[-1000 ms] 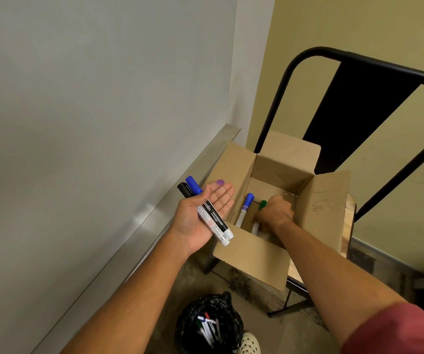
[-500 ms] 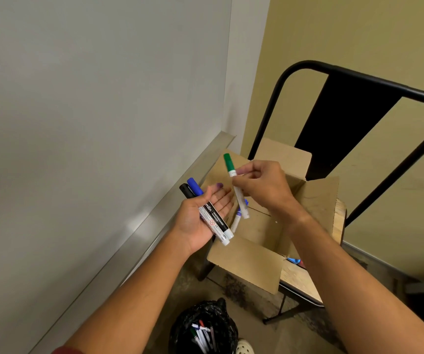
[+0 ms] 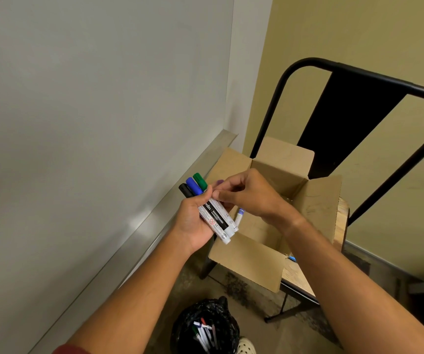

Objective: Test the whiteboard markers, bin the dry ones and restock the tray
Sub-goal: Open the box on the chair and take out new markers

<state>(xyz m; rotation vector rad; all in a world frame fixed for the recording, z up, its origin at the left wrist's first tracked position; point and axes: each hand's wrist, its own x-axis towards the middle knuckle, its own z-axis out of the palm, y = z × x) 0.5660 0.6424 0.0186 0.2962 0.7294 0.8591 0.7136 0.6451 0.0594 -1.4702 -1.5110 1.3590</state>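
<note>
At the centre of the frame the left hand [image 3: 195, 221] holds a fan of markers [image 3: 214, 215] across its palm, fingers curled up around them: black, blue and green caps point toward the upper left. The right hand [image 3: 250, 194] comes in from the right, its fingers pinching the newest, green-capped marker [image 3: 200, 181] to seat it beside the others.

To do this well, I would lay the barrels parallel with caps at one end, tighten the left thumb over them before the right hand lets go, and keep the bundle over the box so a slip lands inside.

The open cardboard box [image 3: 318, 200] sits on a chair [image 3: 359, 103] at centre right; at least one blue-capped marker [image 3: 239, 218] stands in it, the rest of the interior being hidden by the hands. The black-lined bin [image 3: 205, 325] at the bottom centre holds several discarded markers. The tray [image 3: 134, 231] under the whiteboard [image 3: 90, 98] runs diagonally at left, with no markers on the visible stretch.
</note>
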